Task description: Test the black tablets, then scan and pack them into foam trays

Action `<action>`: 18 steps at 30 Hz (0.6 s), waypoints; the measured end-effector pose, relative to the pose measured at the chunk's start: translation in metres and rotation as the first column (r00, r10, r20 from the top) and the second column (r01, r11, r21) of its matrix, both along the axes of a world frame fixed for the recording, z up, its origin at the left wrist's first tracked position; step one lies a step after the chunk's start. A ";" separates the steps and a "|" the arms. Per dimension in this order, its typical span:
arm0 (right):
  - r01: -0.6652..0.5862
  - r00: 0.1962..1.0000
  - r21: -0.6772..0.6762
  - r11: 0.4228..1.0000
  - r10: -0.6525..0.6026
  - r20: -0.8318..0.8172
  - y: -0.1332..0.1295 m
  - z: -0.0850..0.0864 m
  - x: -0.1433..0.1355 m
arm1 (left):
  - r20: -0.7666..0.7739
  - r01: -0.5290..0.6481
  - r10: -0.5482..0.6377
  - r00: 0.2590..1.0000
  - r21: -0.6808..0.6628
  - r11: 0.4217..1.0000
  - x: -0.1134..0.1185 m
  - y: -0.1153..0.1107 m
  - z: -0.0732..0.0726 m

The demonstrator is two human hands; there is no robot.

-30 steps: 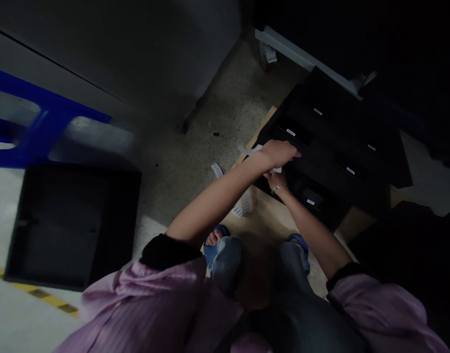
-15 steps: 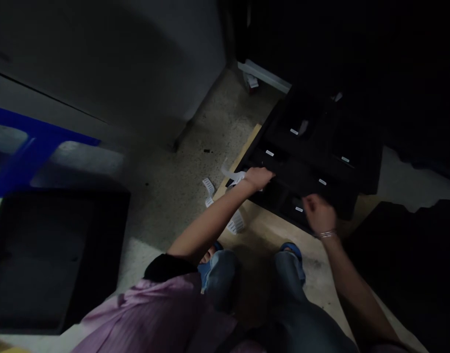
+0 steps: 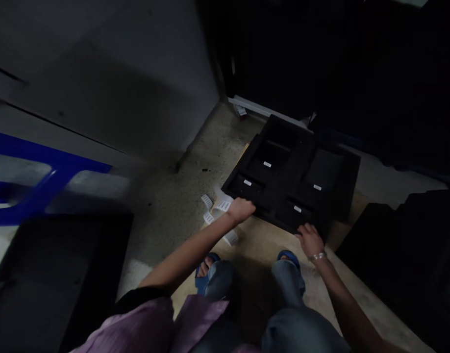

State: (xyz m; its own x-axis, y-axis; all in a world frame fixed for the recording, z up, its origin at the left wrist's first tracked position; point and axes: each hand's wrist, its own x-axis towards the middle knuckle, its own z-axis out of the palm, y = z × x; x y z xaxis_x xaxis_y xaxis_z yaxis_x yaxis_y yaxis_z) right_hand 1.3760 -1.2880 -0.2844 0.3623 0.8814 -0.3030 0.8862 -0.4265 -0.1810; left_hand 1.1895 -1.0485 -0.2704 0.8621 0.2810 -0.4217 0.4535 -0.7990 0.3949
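Observation:
A black tray (image 3: pixel 280 189), foam-like, with several recesses and small white labels, lies in front of my feet. My left hand (image 3: pixel 241 210) is closed at its near left edge, thumb side towards the tray. At the near right edge, my right hand (image 3: pixel 310 239), with a bracelet at the wrist, has its fingers curled over the rim. A strip of white printed labels (image 3: pixel 224 205) shows beside my left wrist; whether that hand also holds it, I cannot tell. The undersides of both hands are hidden.
Loose label strips (image 3: pixel 208 217) lie left of the tray, by a light wooden board (image 3: pixel 263 235) under it. A grey cabinet (image 3: pixel 147 83) stands at left, with a blue plastic frame (image 3: pixel 56 166) and a dark case (image 3: pixel 44 274) nearer me. Dark material fills the right.
The tray has shifted left and slightly towards me. My right hand has moved from a label in a recess to the near rim; my left hand has also come down to that rim.

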 end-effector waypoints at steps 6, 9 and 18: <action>0.061 0.990 -0.043 0.997 -0.066 -0.127 -0.029 0.006 -0.032 | -0.061 -0.090 0.086 0.994 -0.065 0.994 -0.042 -0.037 -0.006; 0.096 0.962 -0.026 0.995 -0.100 -0.254 -0.018 0.014 -0.023 | -0.068 -0.170 0.162 0.984 -0.135 0.976 -0.050 -0.037 0.006; 0.159 0.331 0.086 0.984 0.029 -0.943 0.095 0.091 -0.101 | 0.173 -0.606 0.779 0.602 -0.536 0.588 -0.050 -0.057 0.094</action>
